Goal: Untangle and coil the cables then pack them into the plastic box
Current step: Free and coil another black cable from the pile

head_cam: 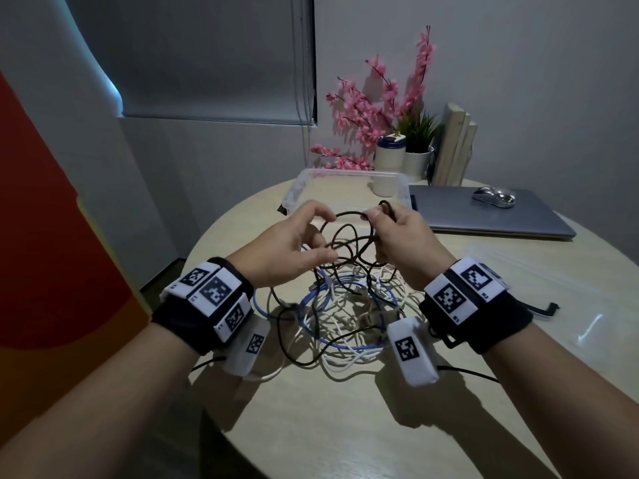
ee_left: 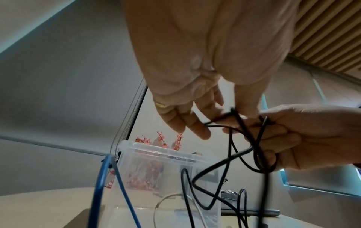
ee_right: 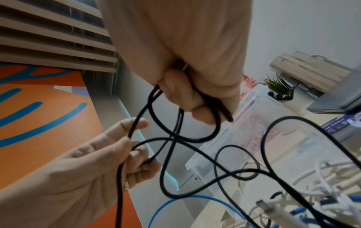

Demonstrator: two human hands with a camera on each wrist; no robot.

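I hold a thin black cable [head_cam: 349,233] up over the table. My right hand [head_cam: 383,219] grips a few coiled loops of it, with the fingers curled round them [ee_right: 195,100]. My left hand [head_cam: 328,236] is beside it to the left, fingers loosely spread; the black cable [ee_right: 132,131] runs across them without a clear pinch. Below both hands lies a tangle of blue cable [head_cam: 332,299], white cable [head_cam: 345,364] and more black cable. The clear plastic box [head_cam: 311,174] stands open just beyond the hands.
A closed grey laptop [head_cam: 466,216] with a mouse [head_cam: 492,197] on it lies at the back right. A clear plastic lid [head_cam: 570,288] lies on the round table [head_cam: 345,426] at the right. Pink flowers [head_cam: 373,108], a mug [head_cam: 389,157] and a potted plant stand behind the box.
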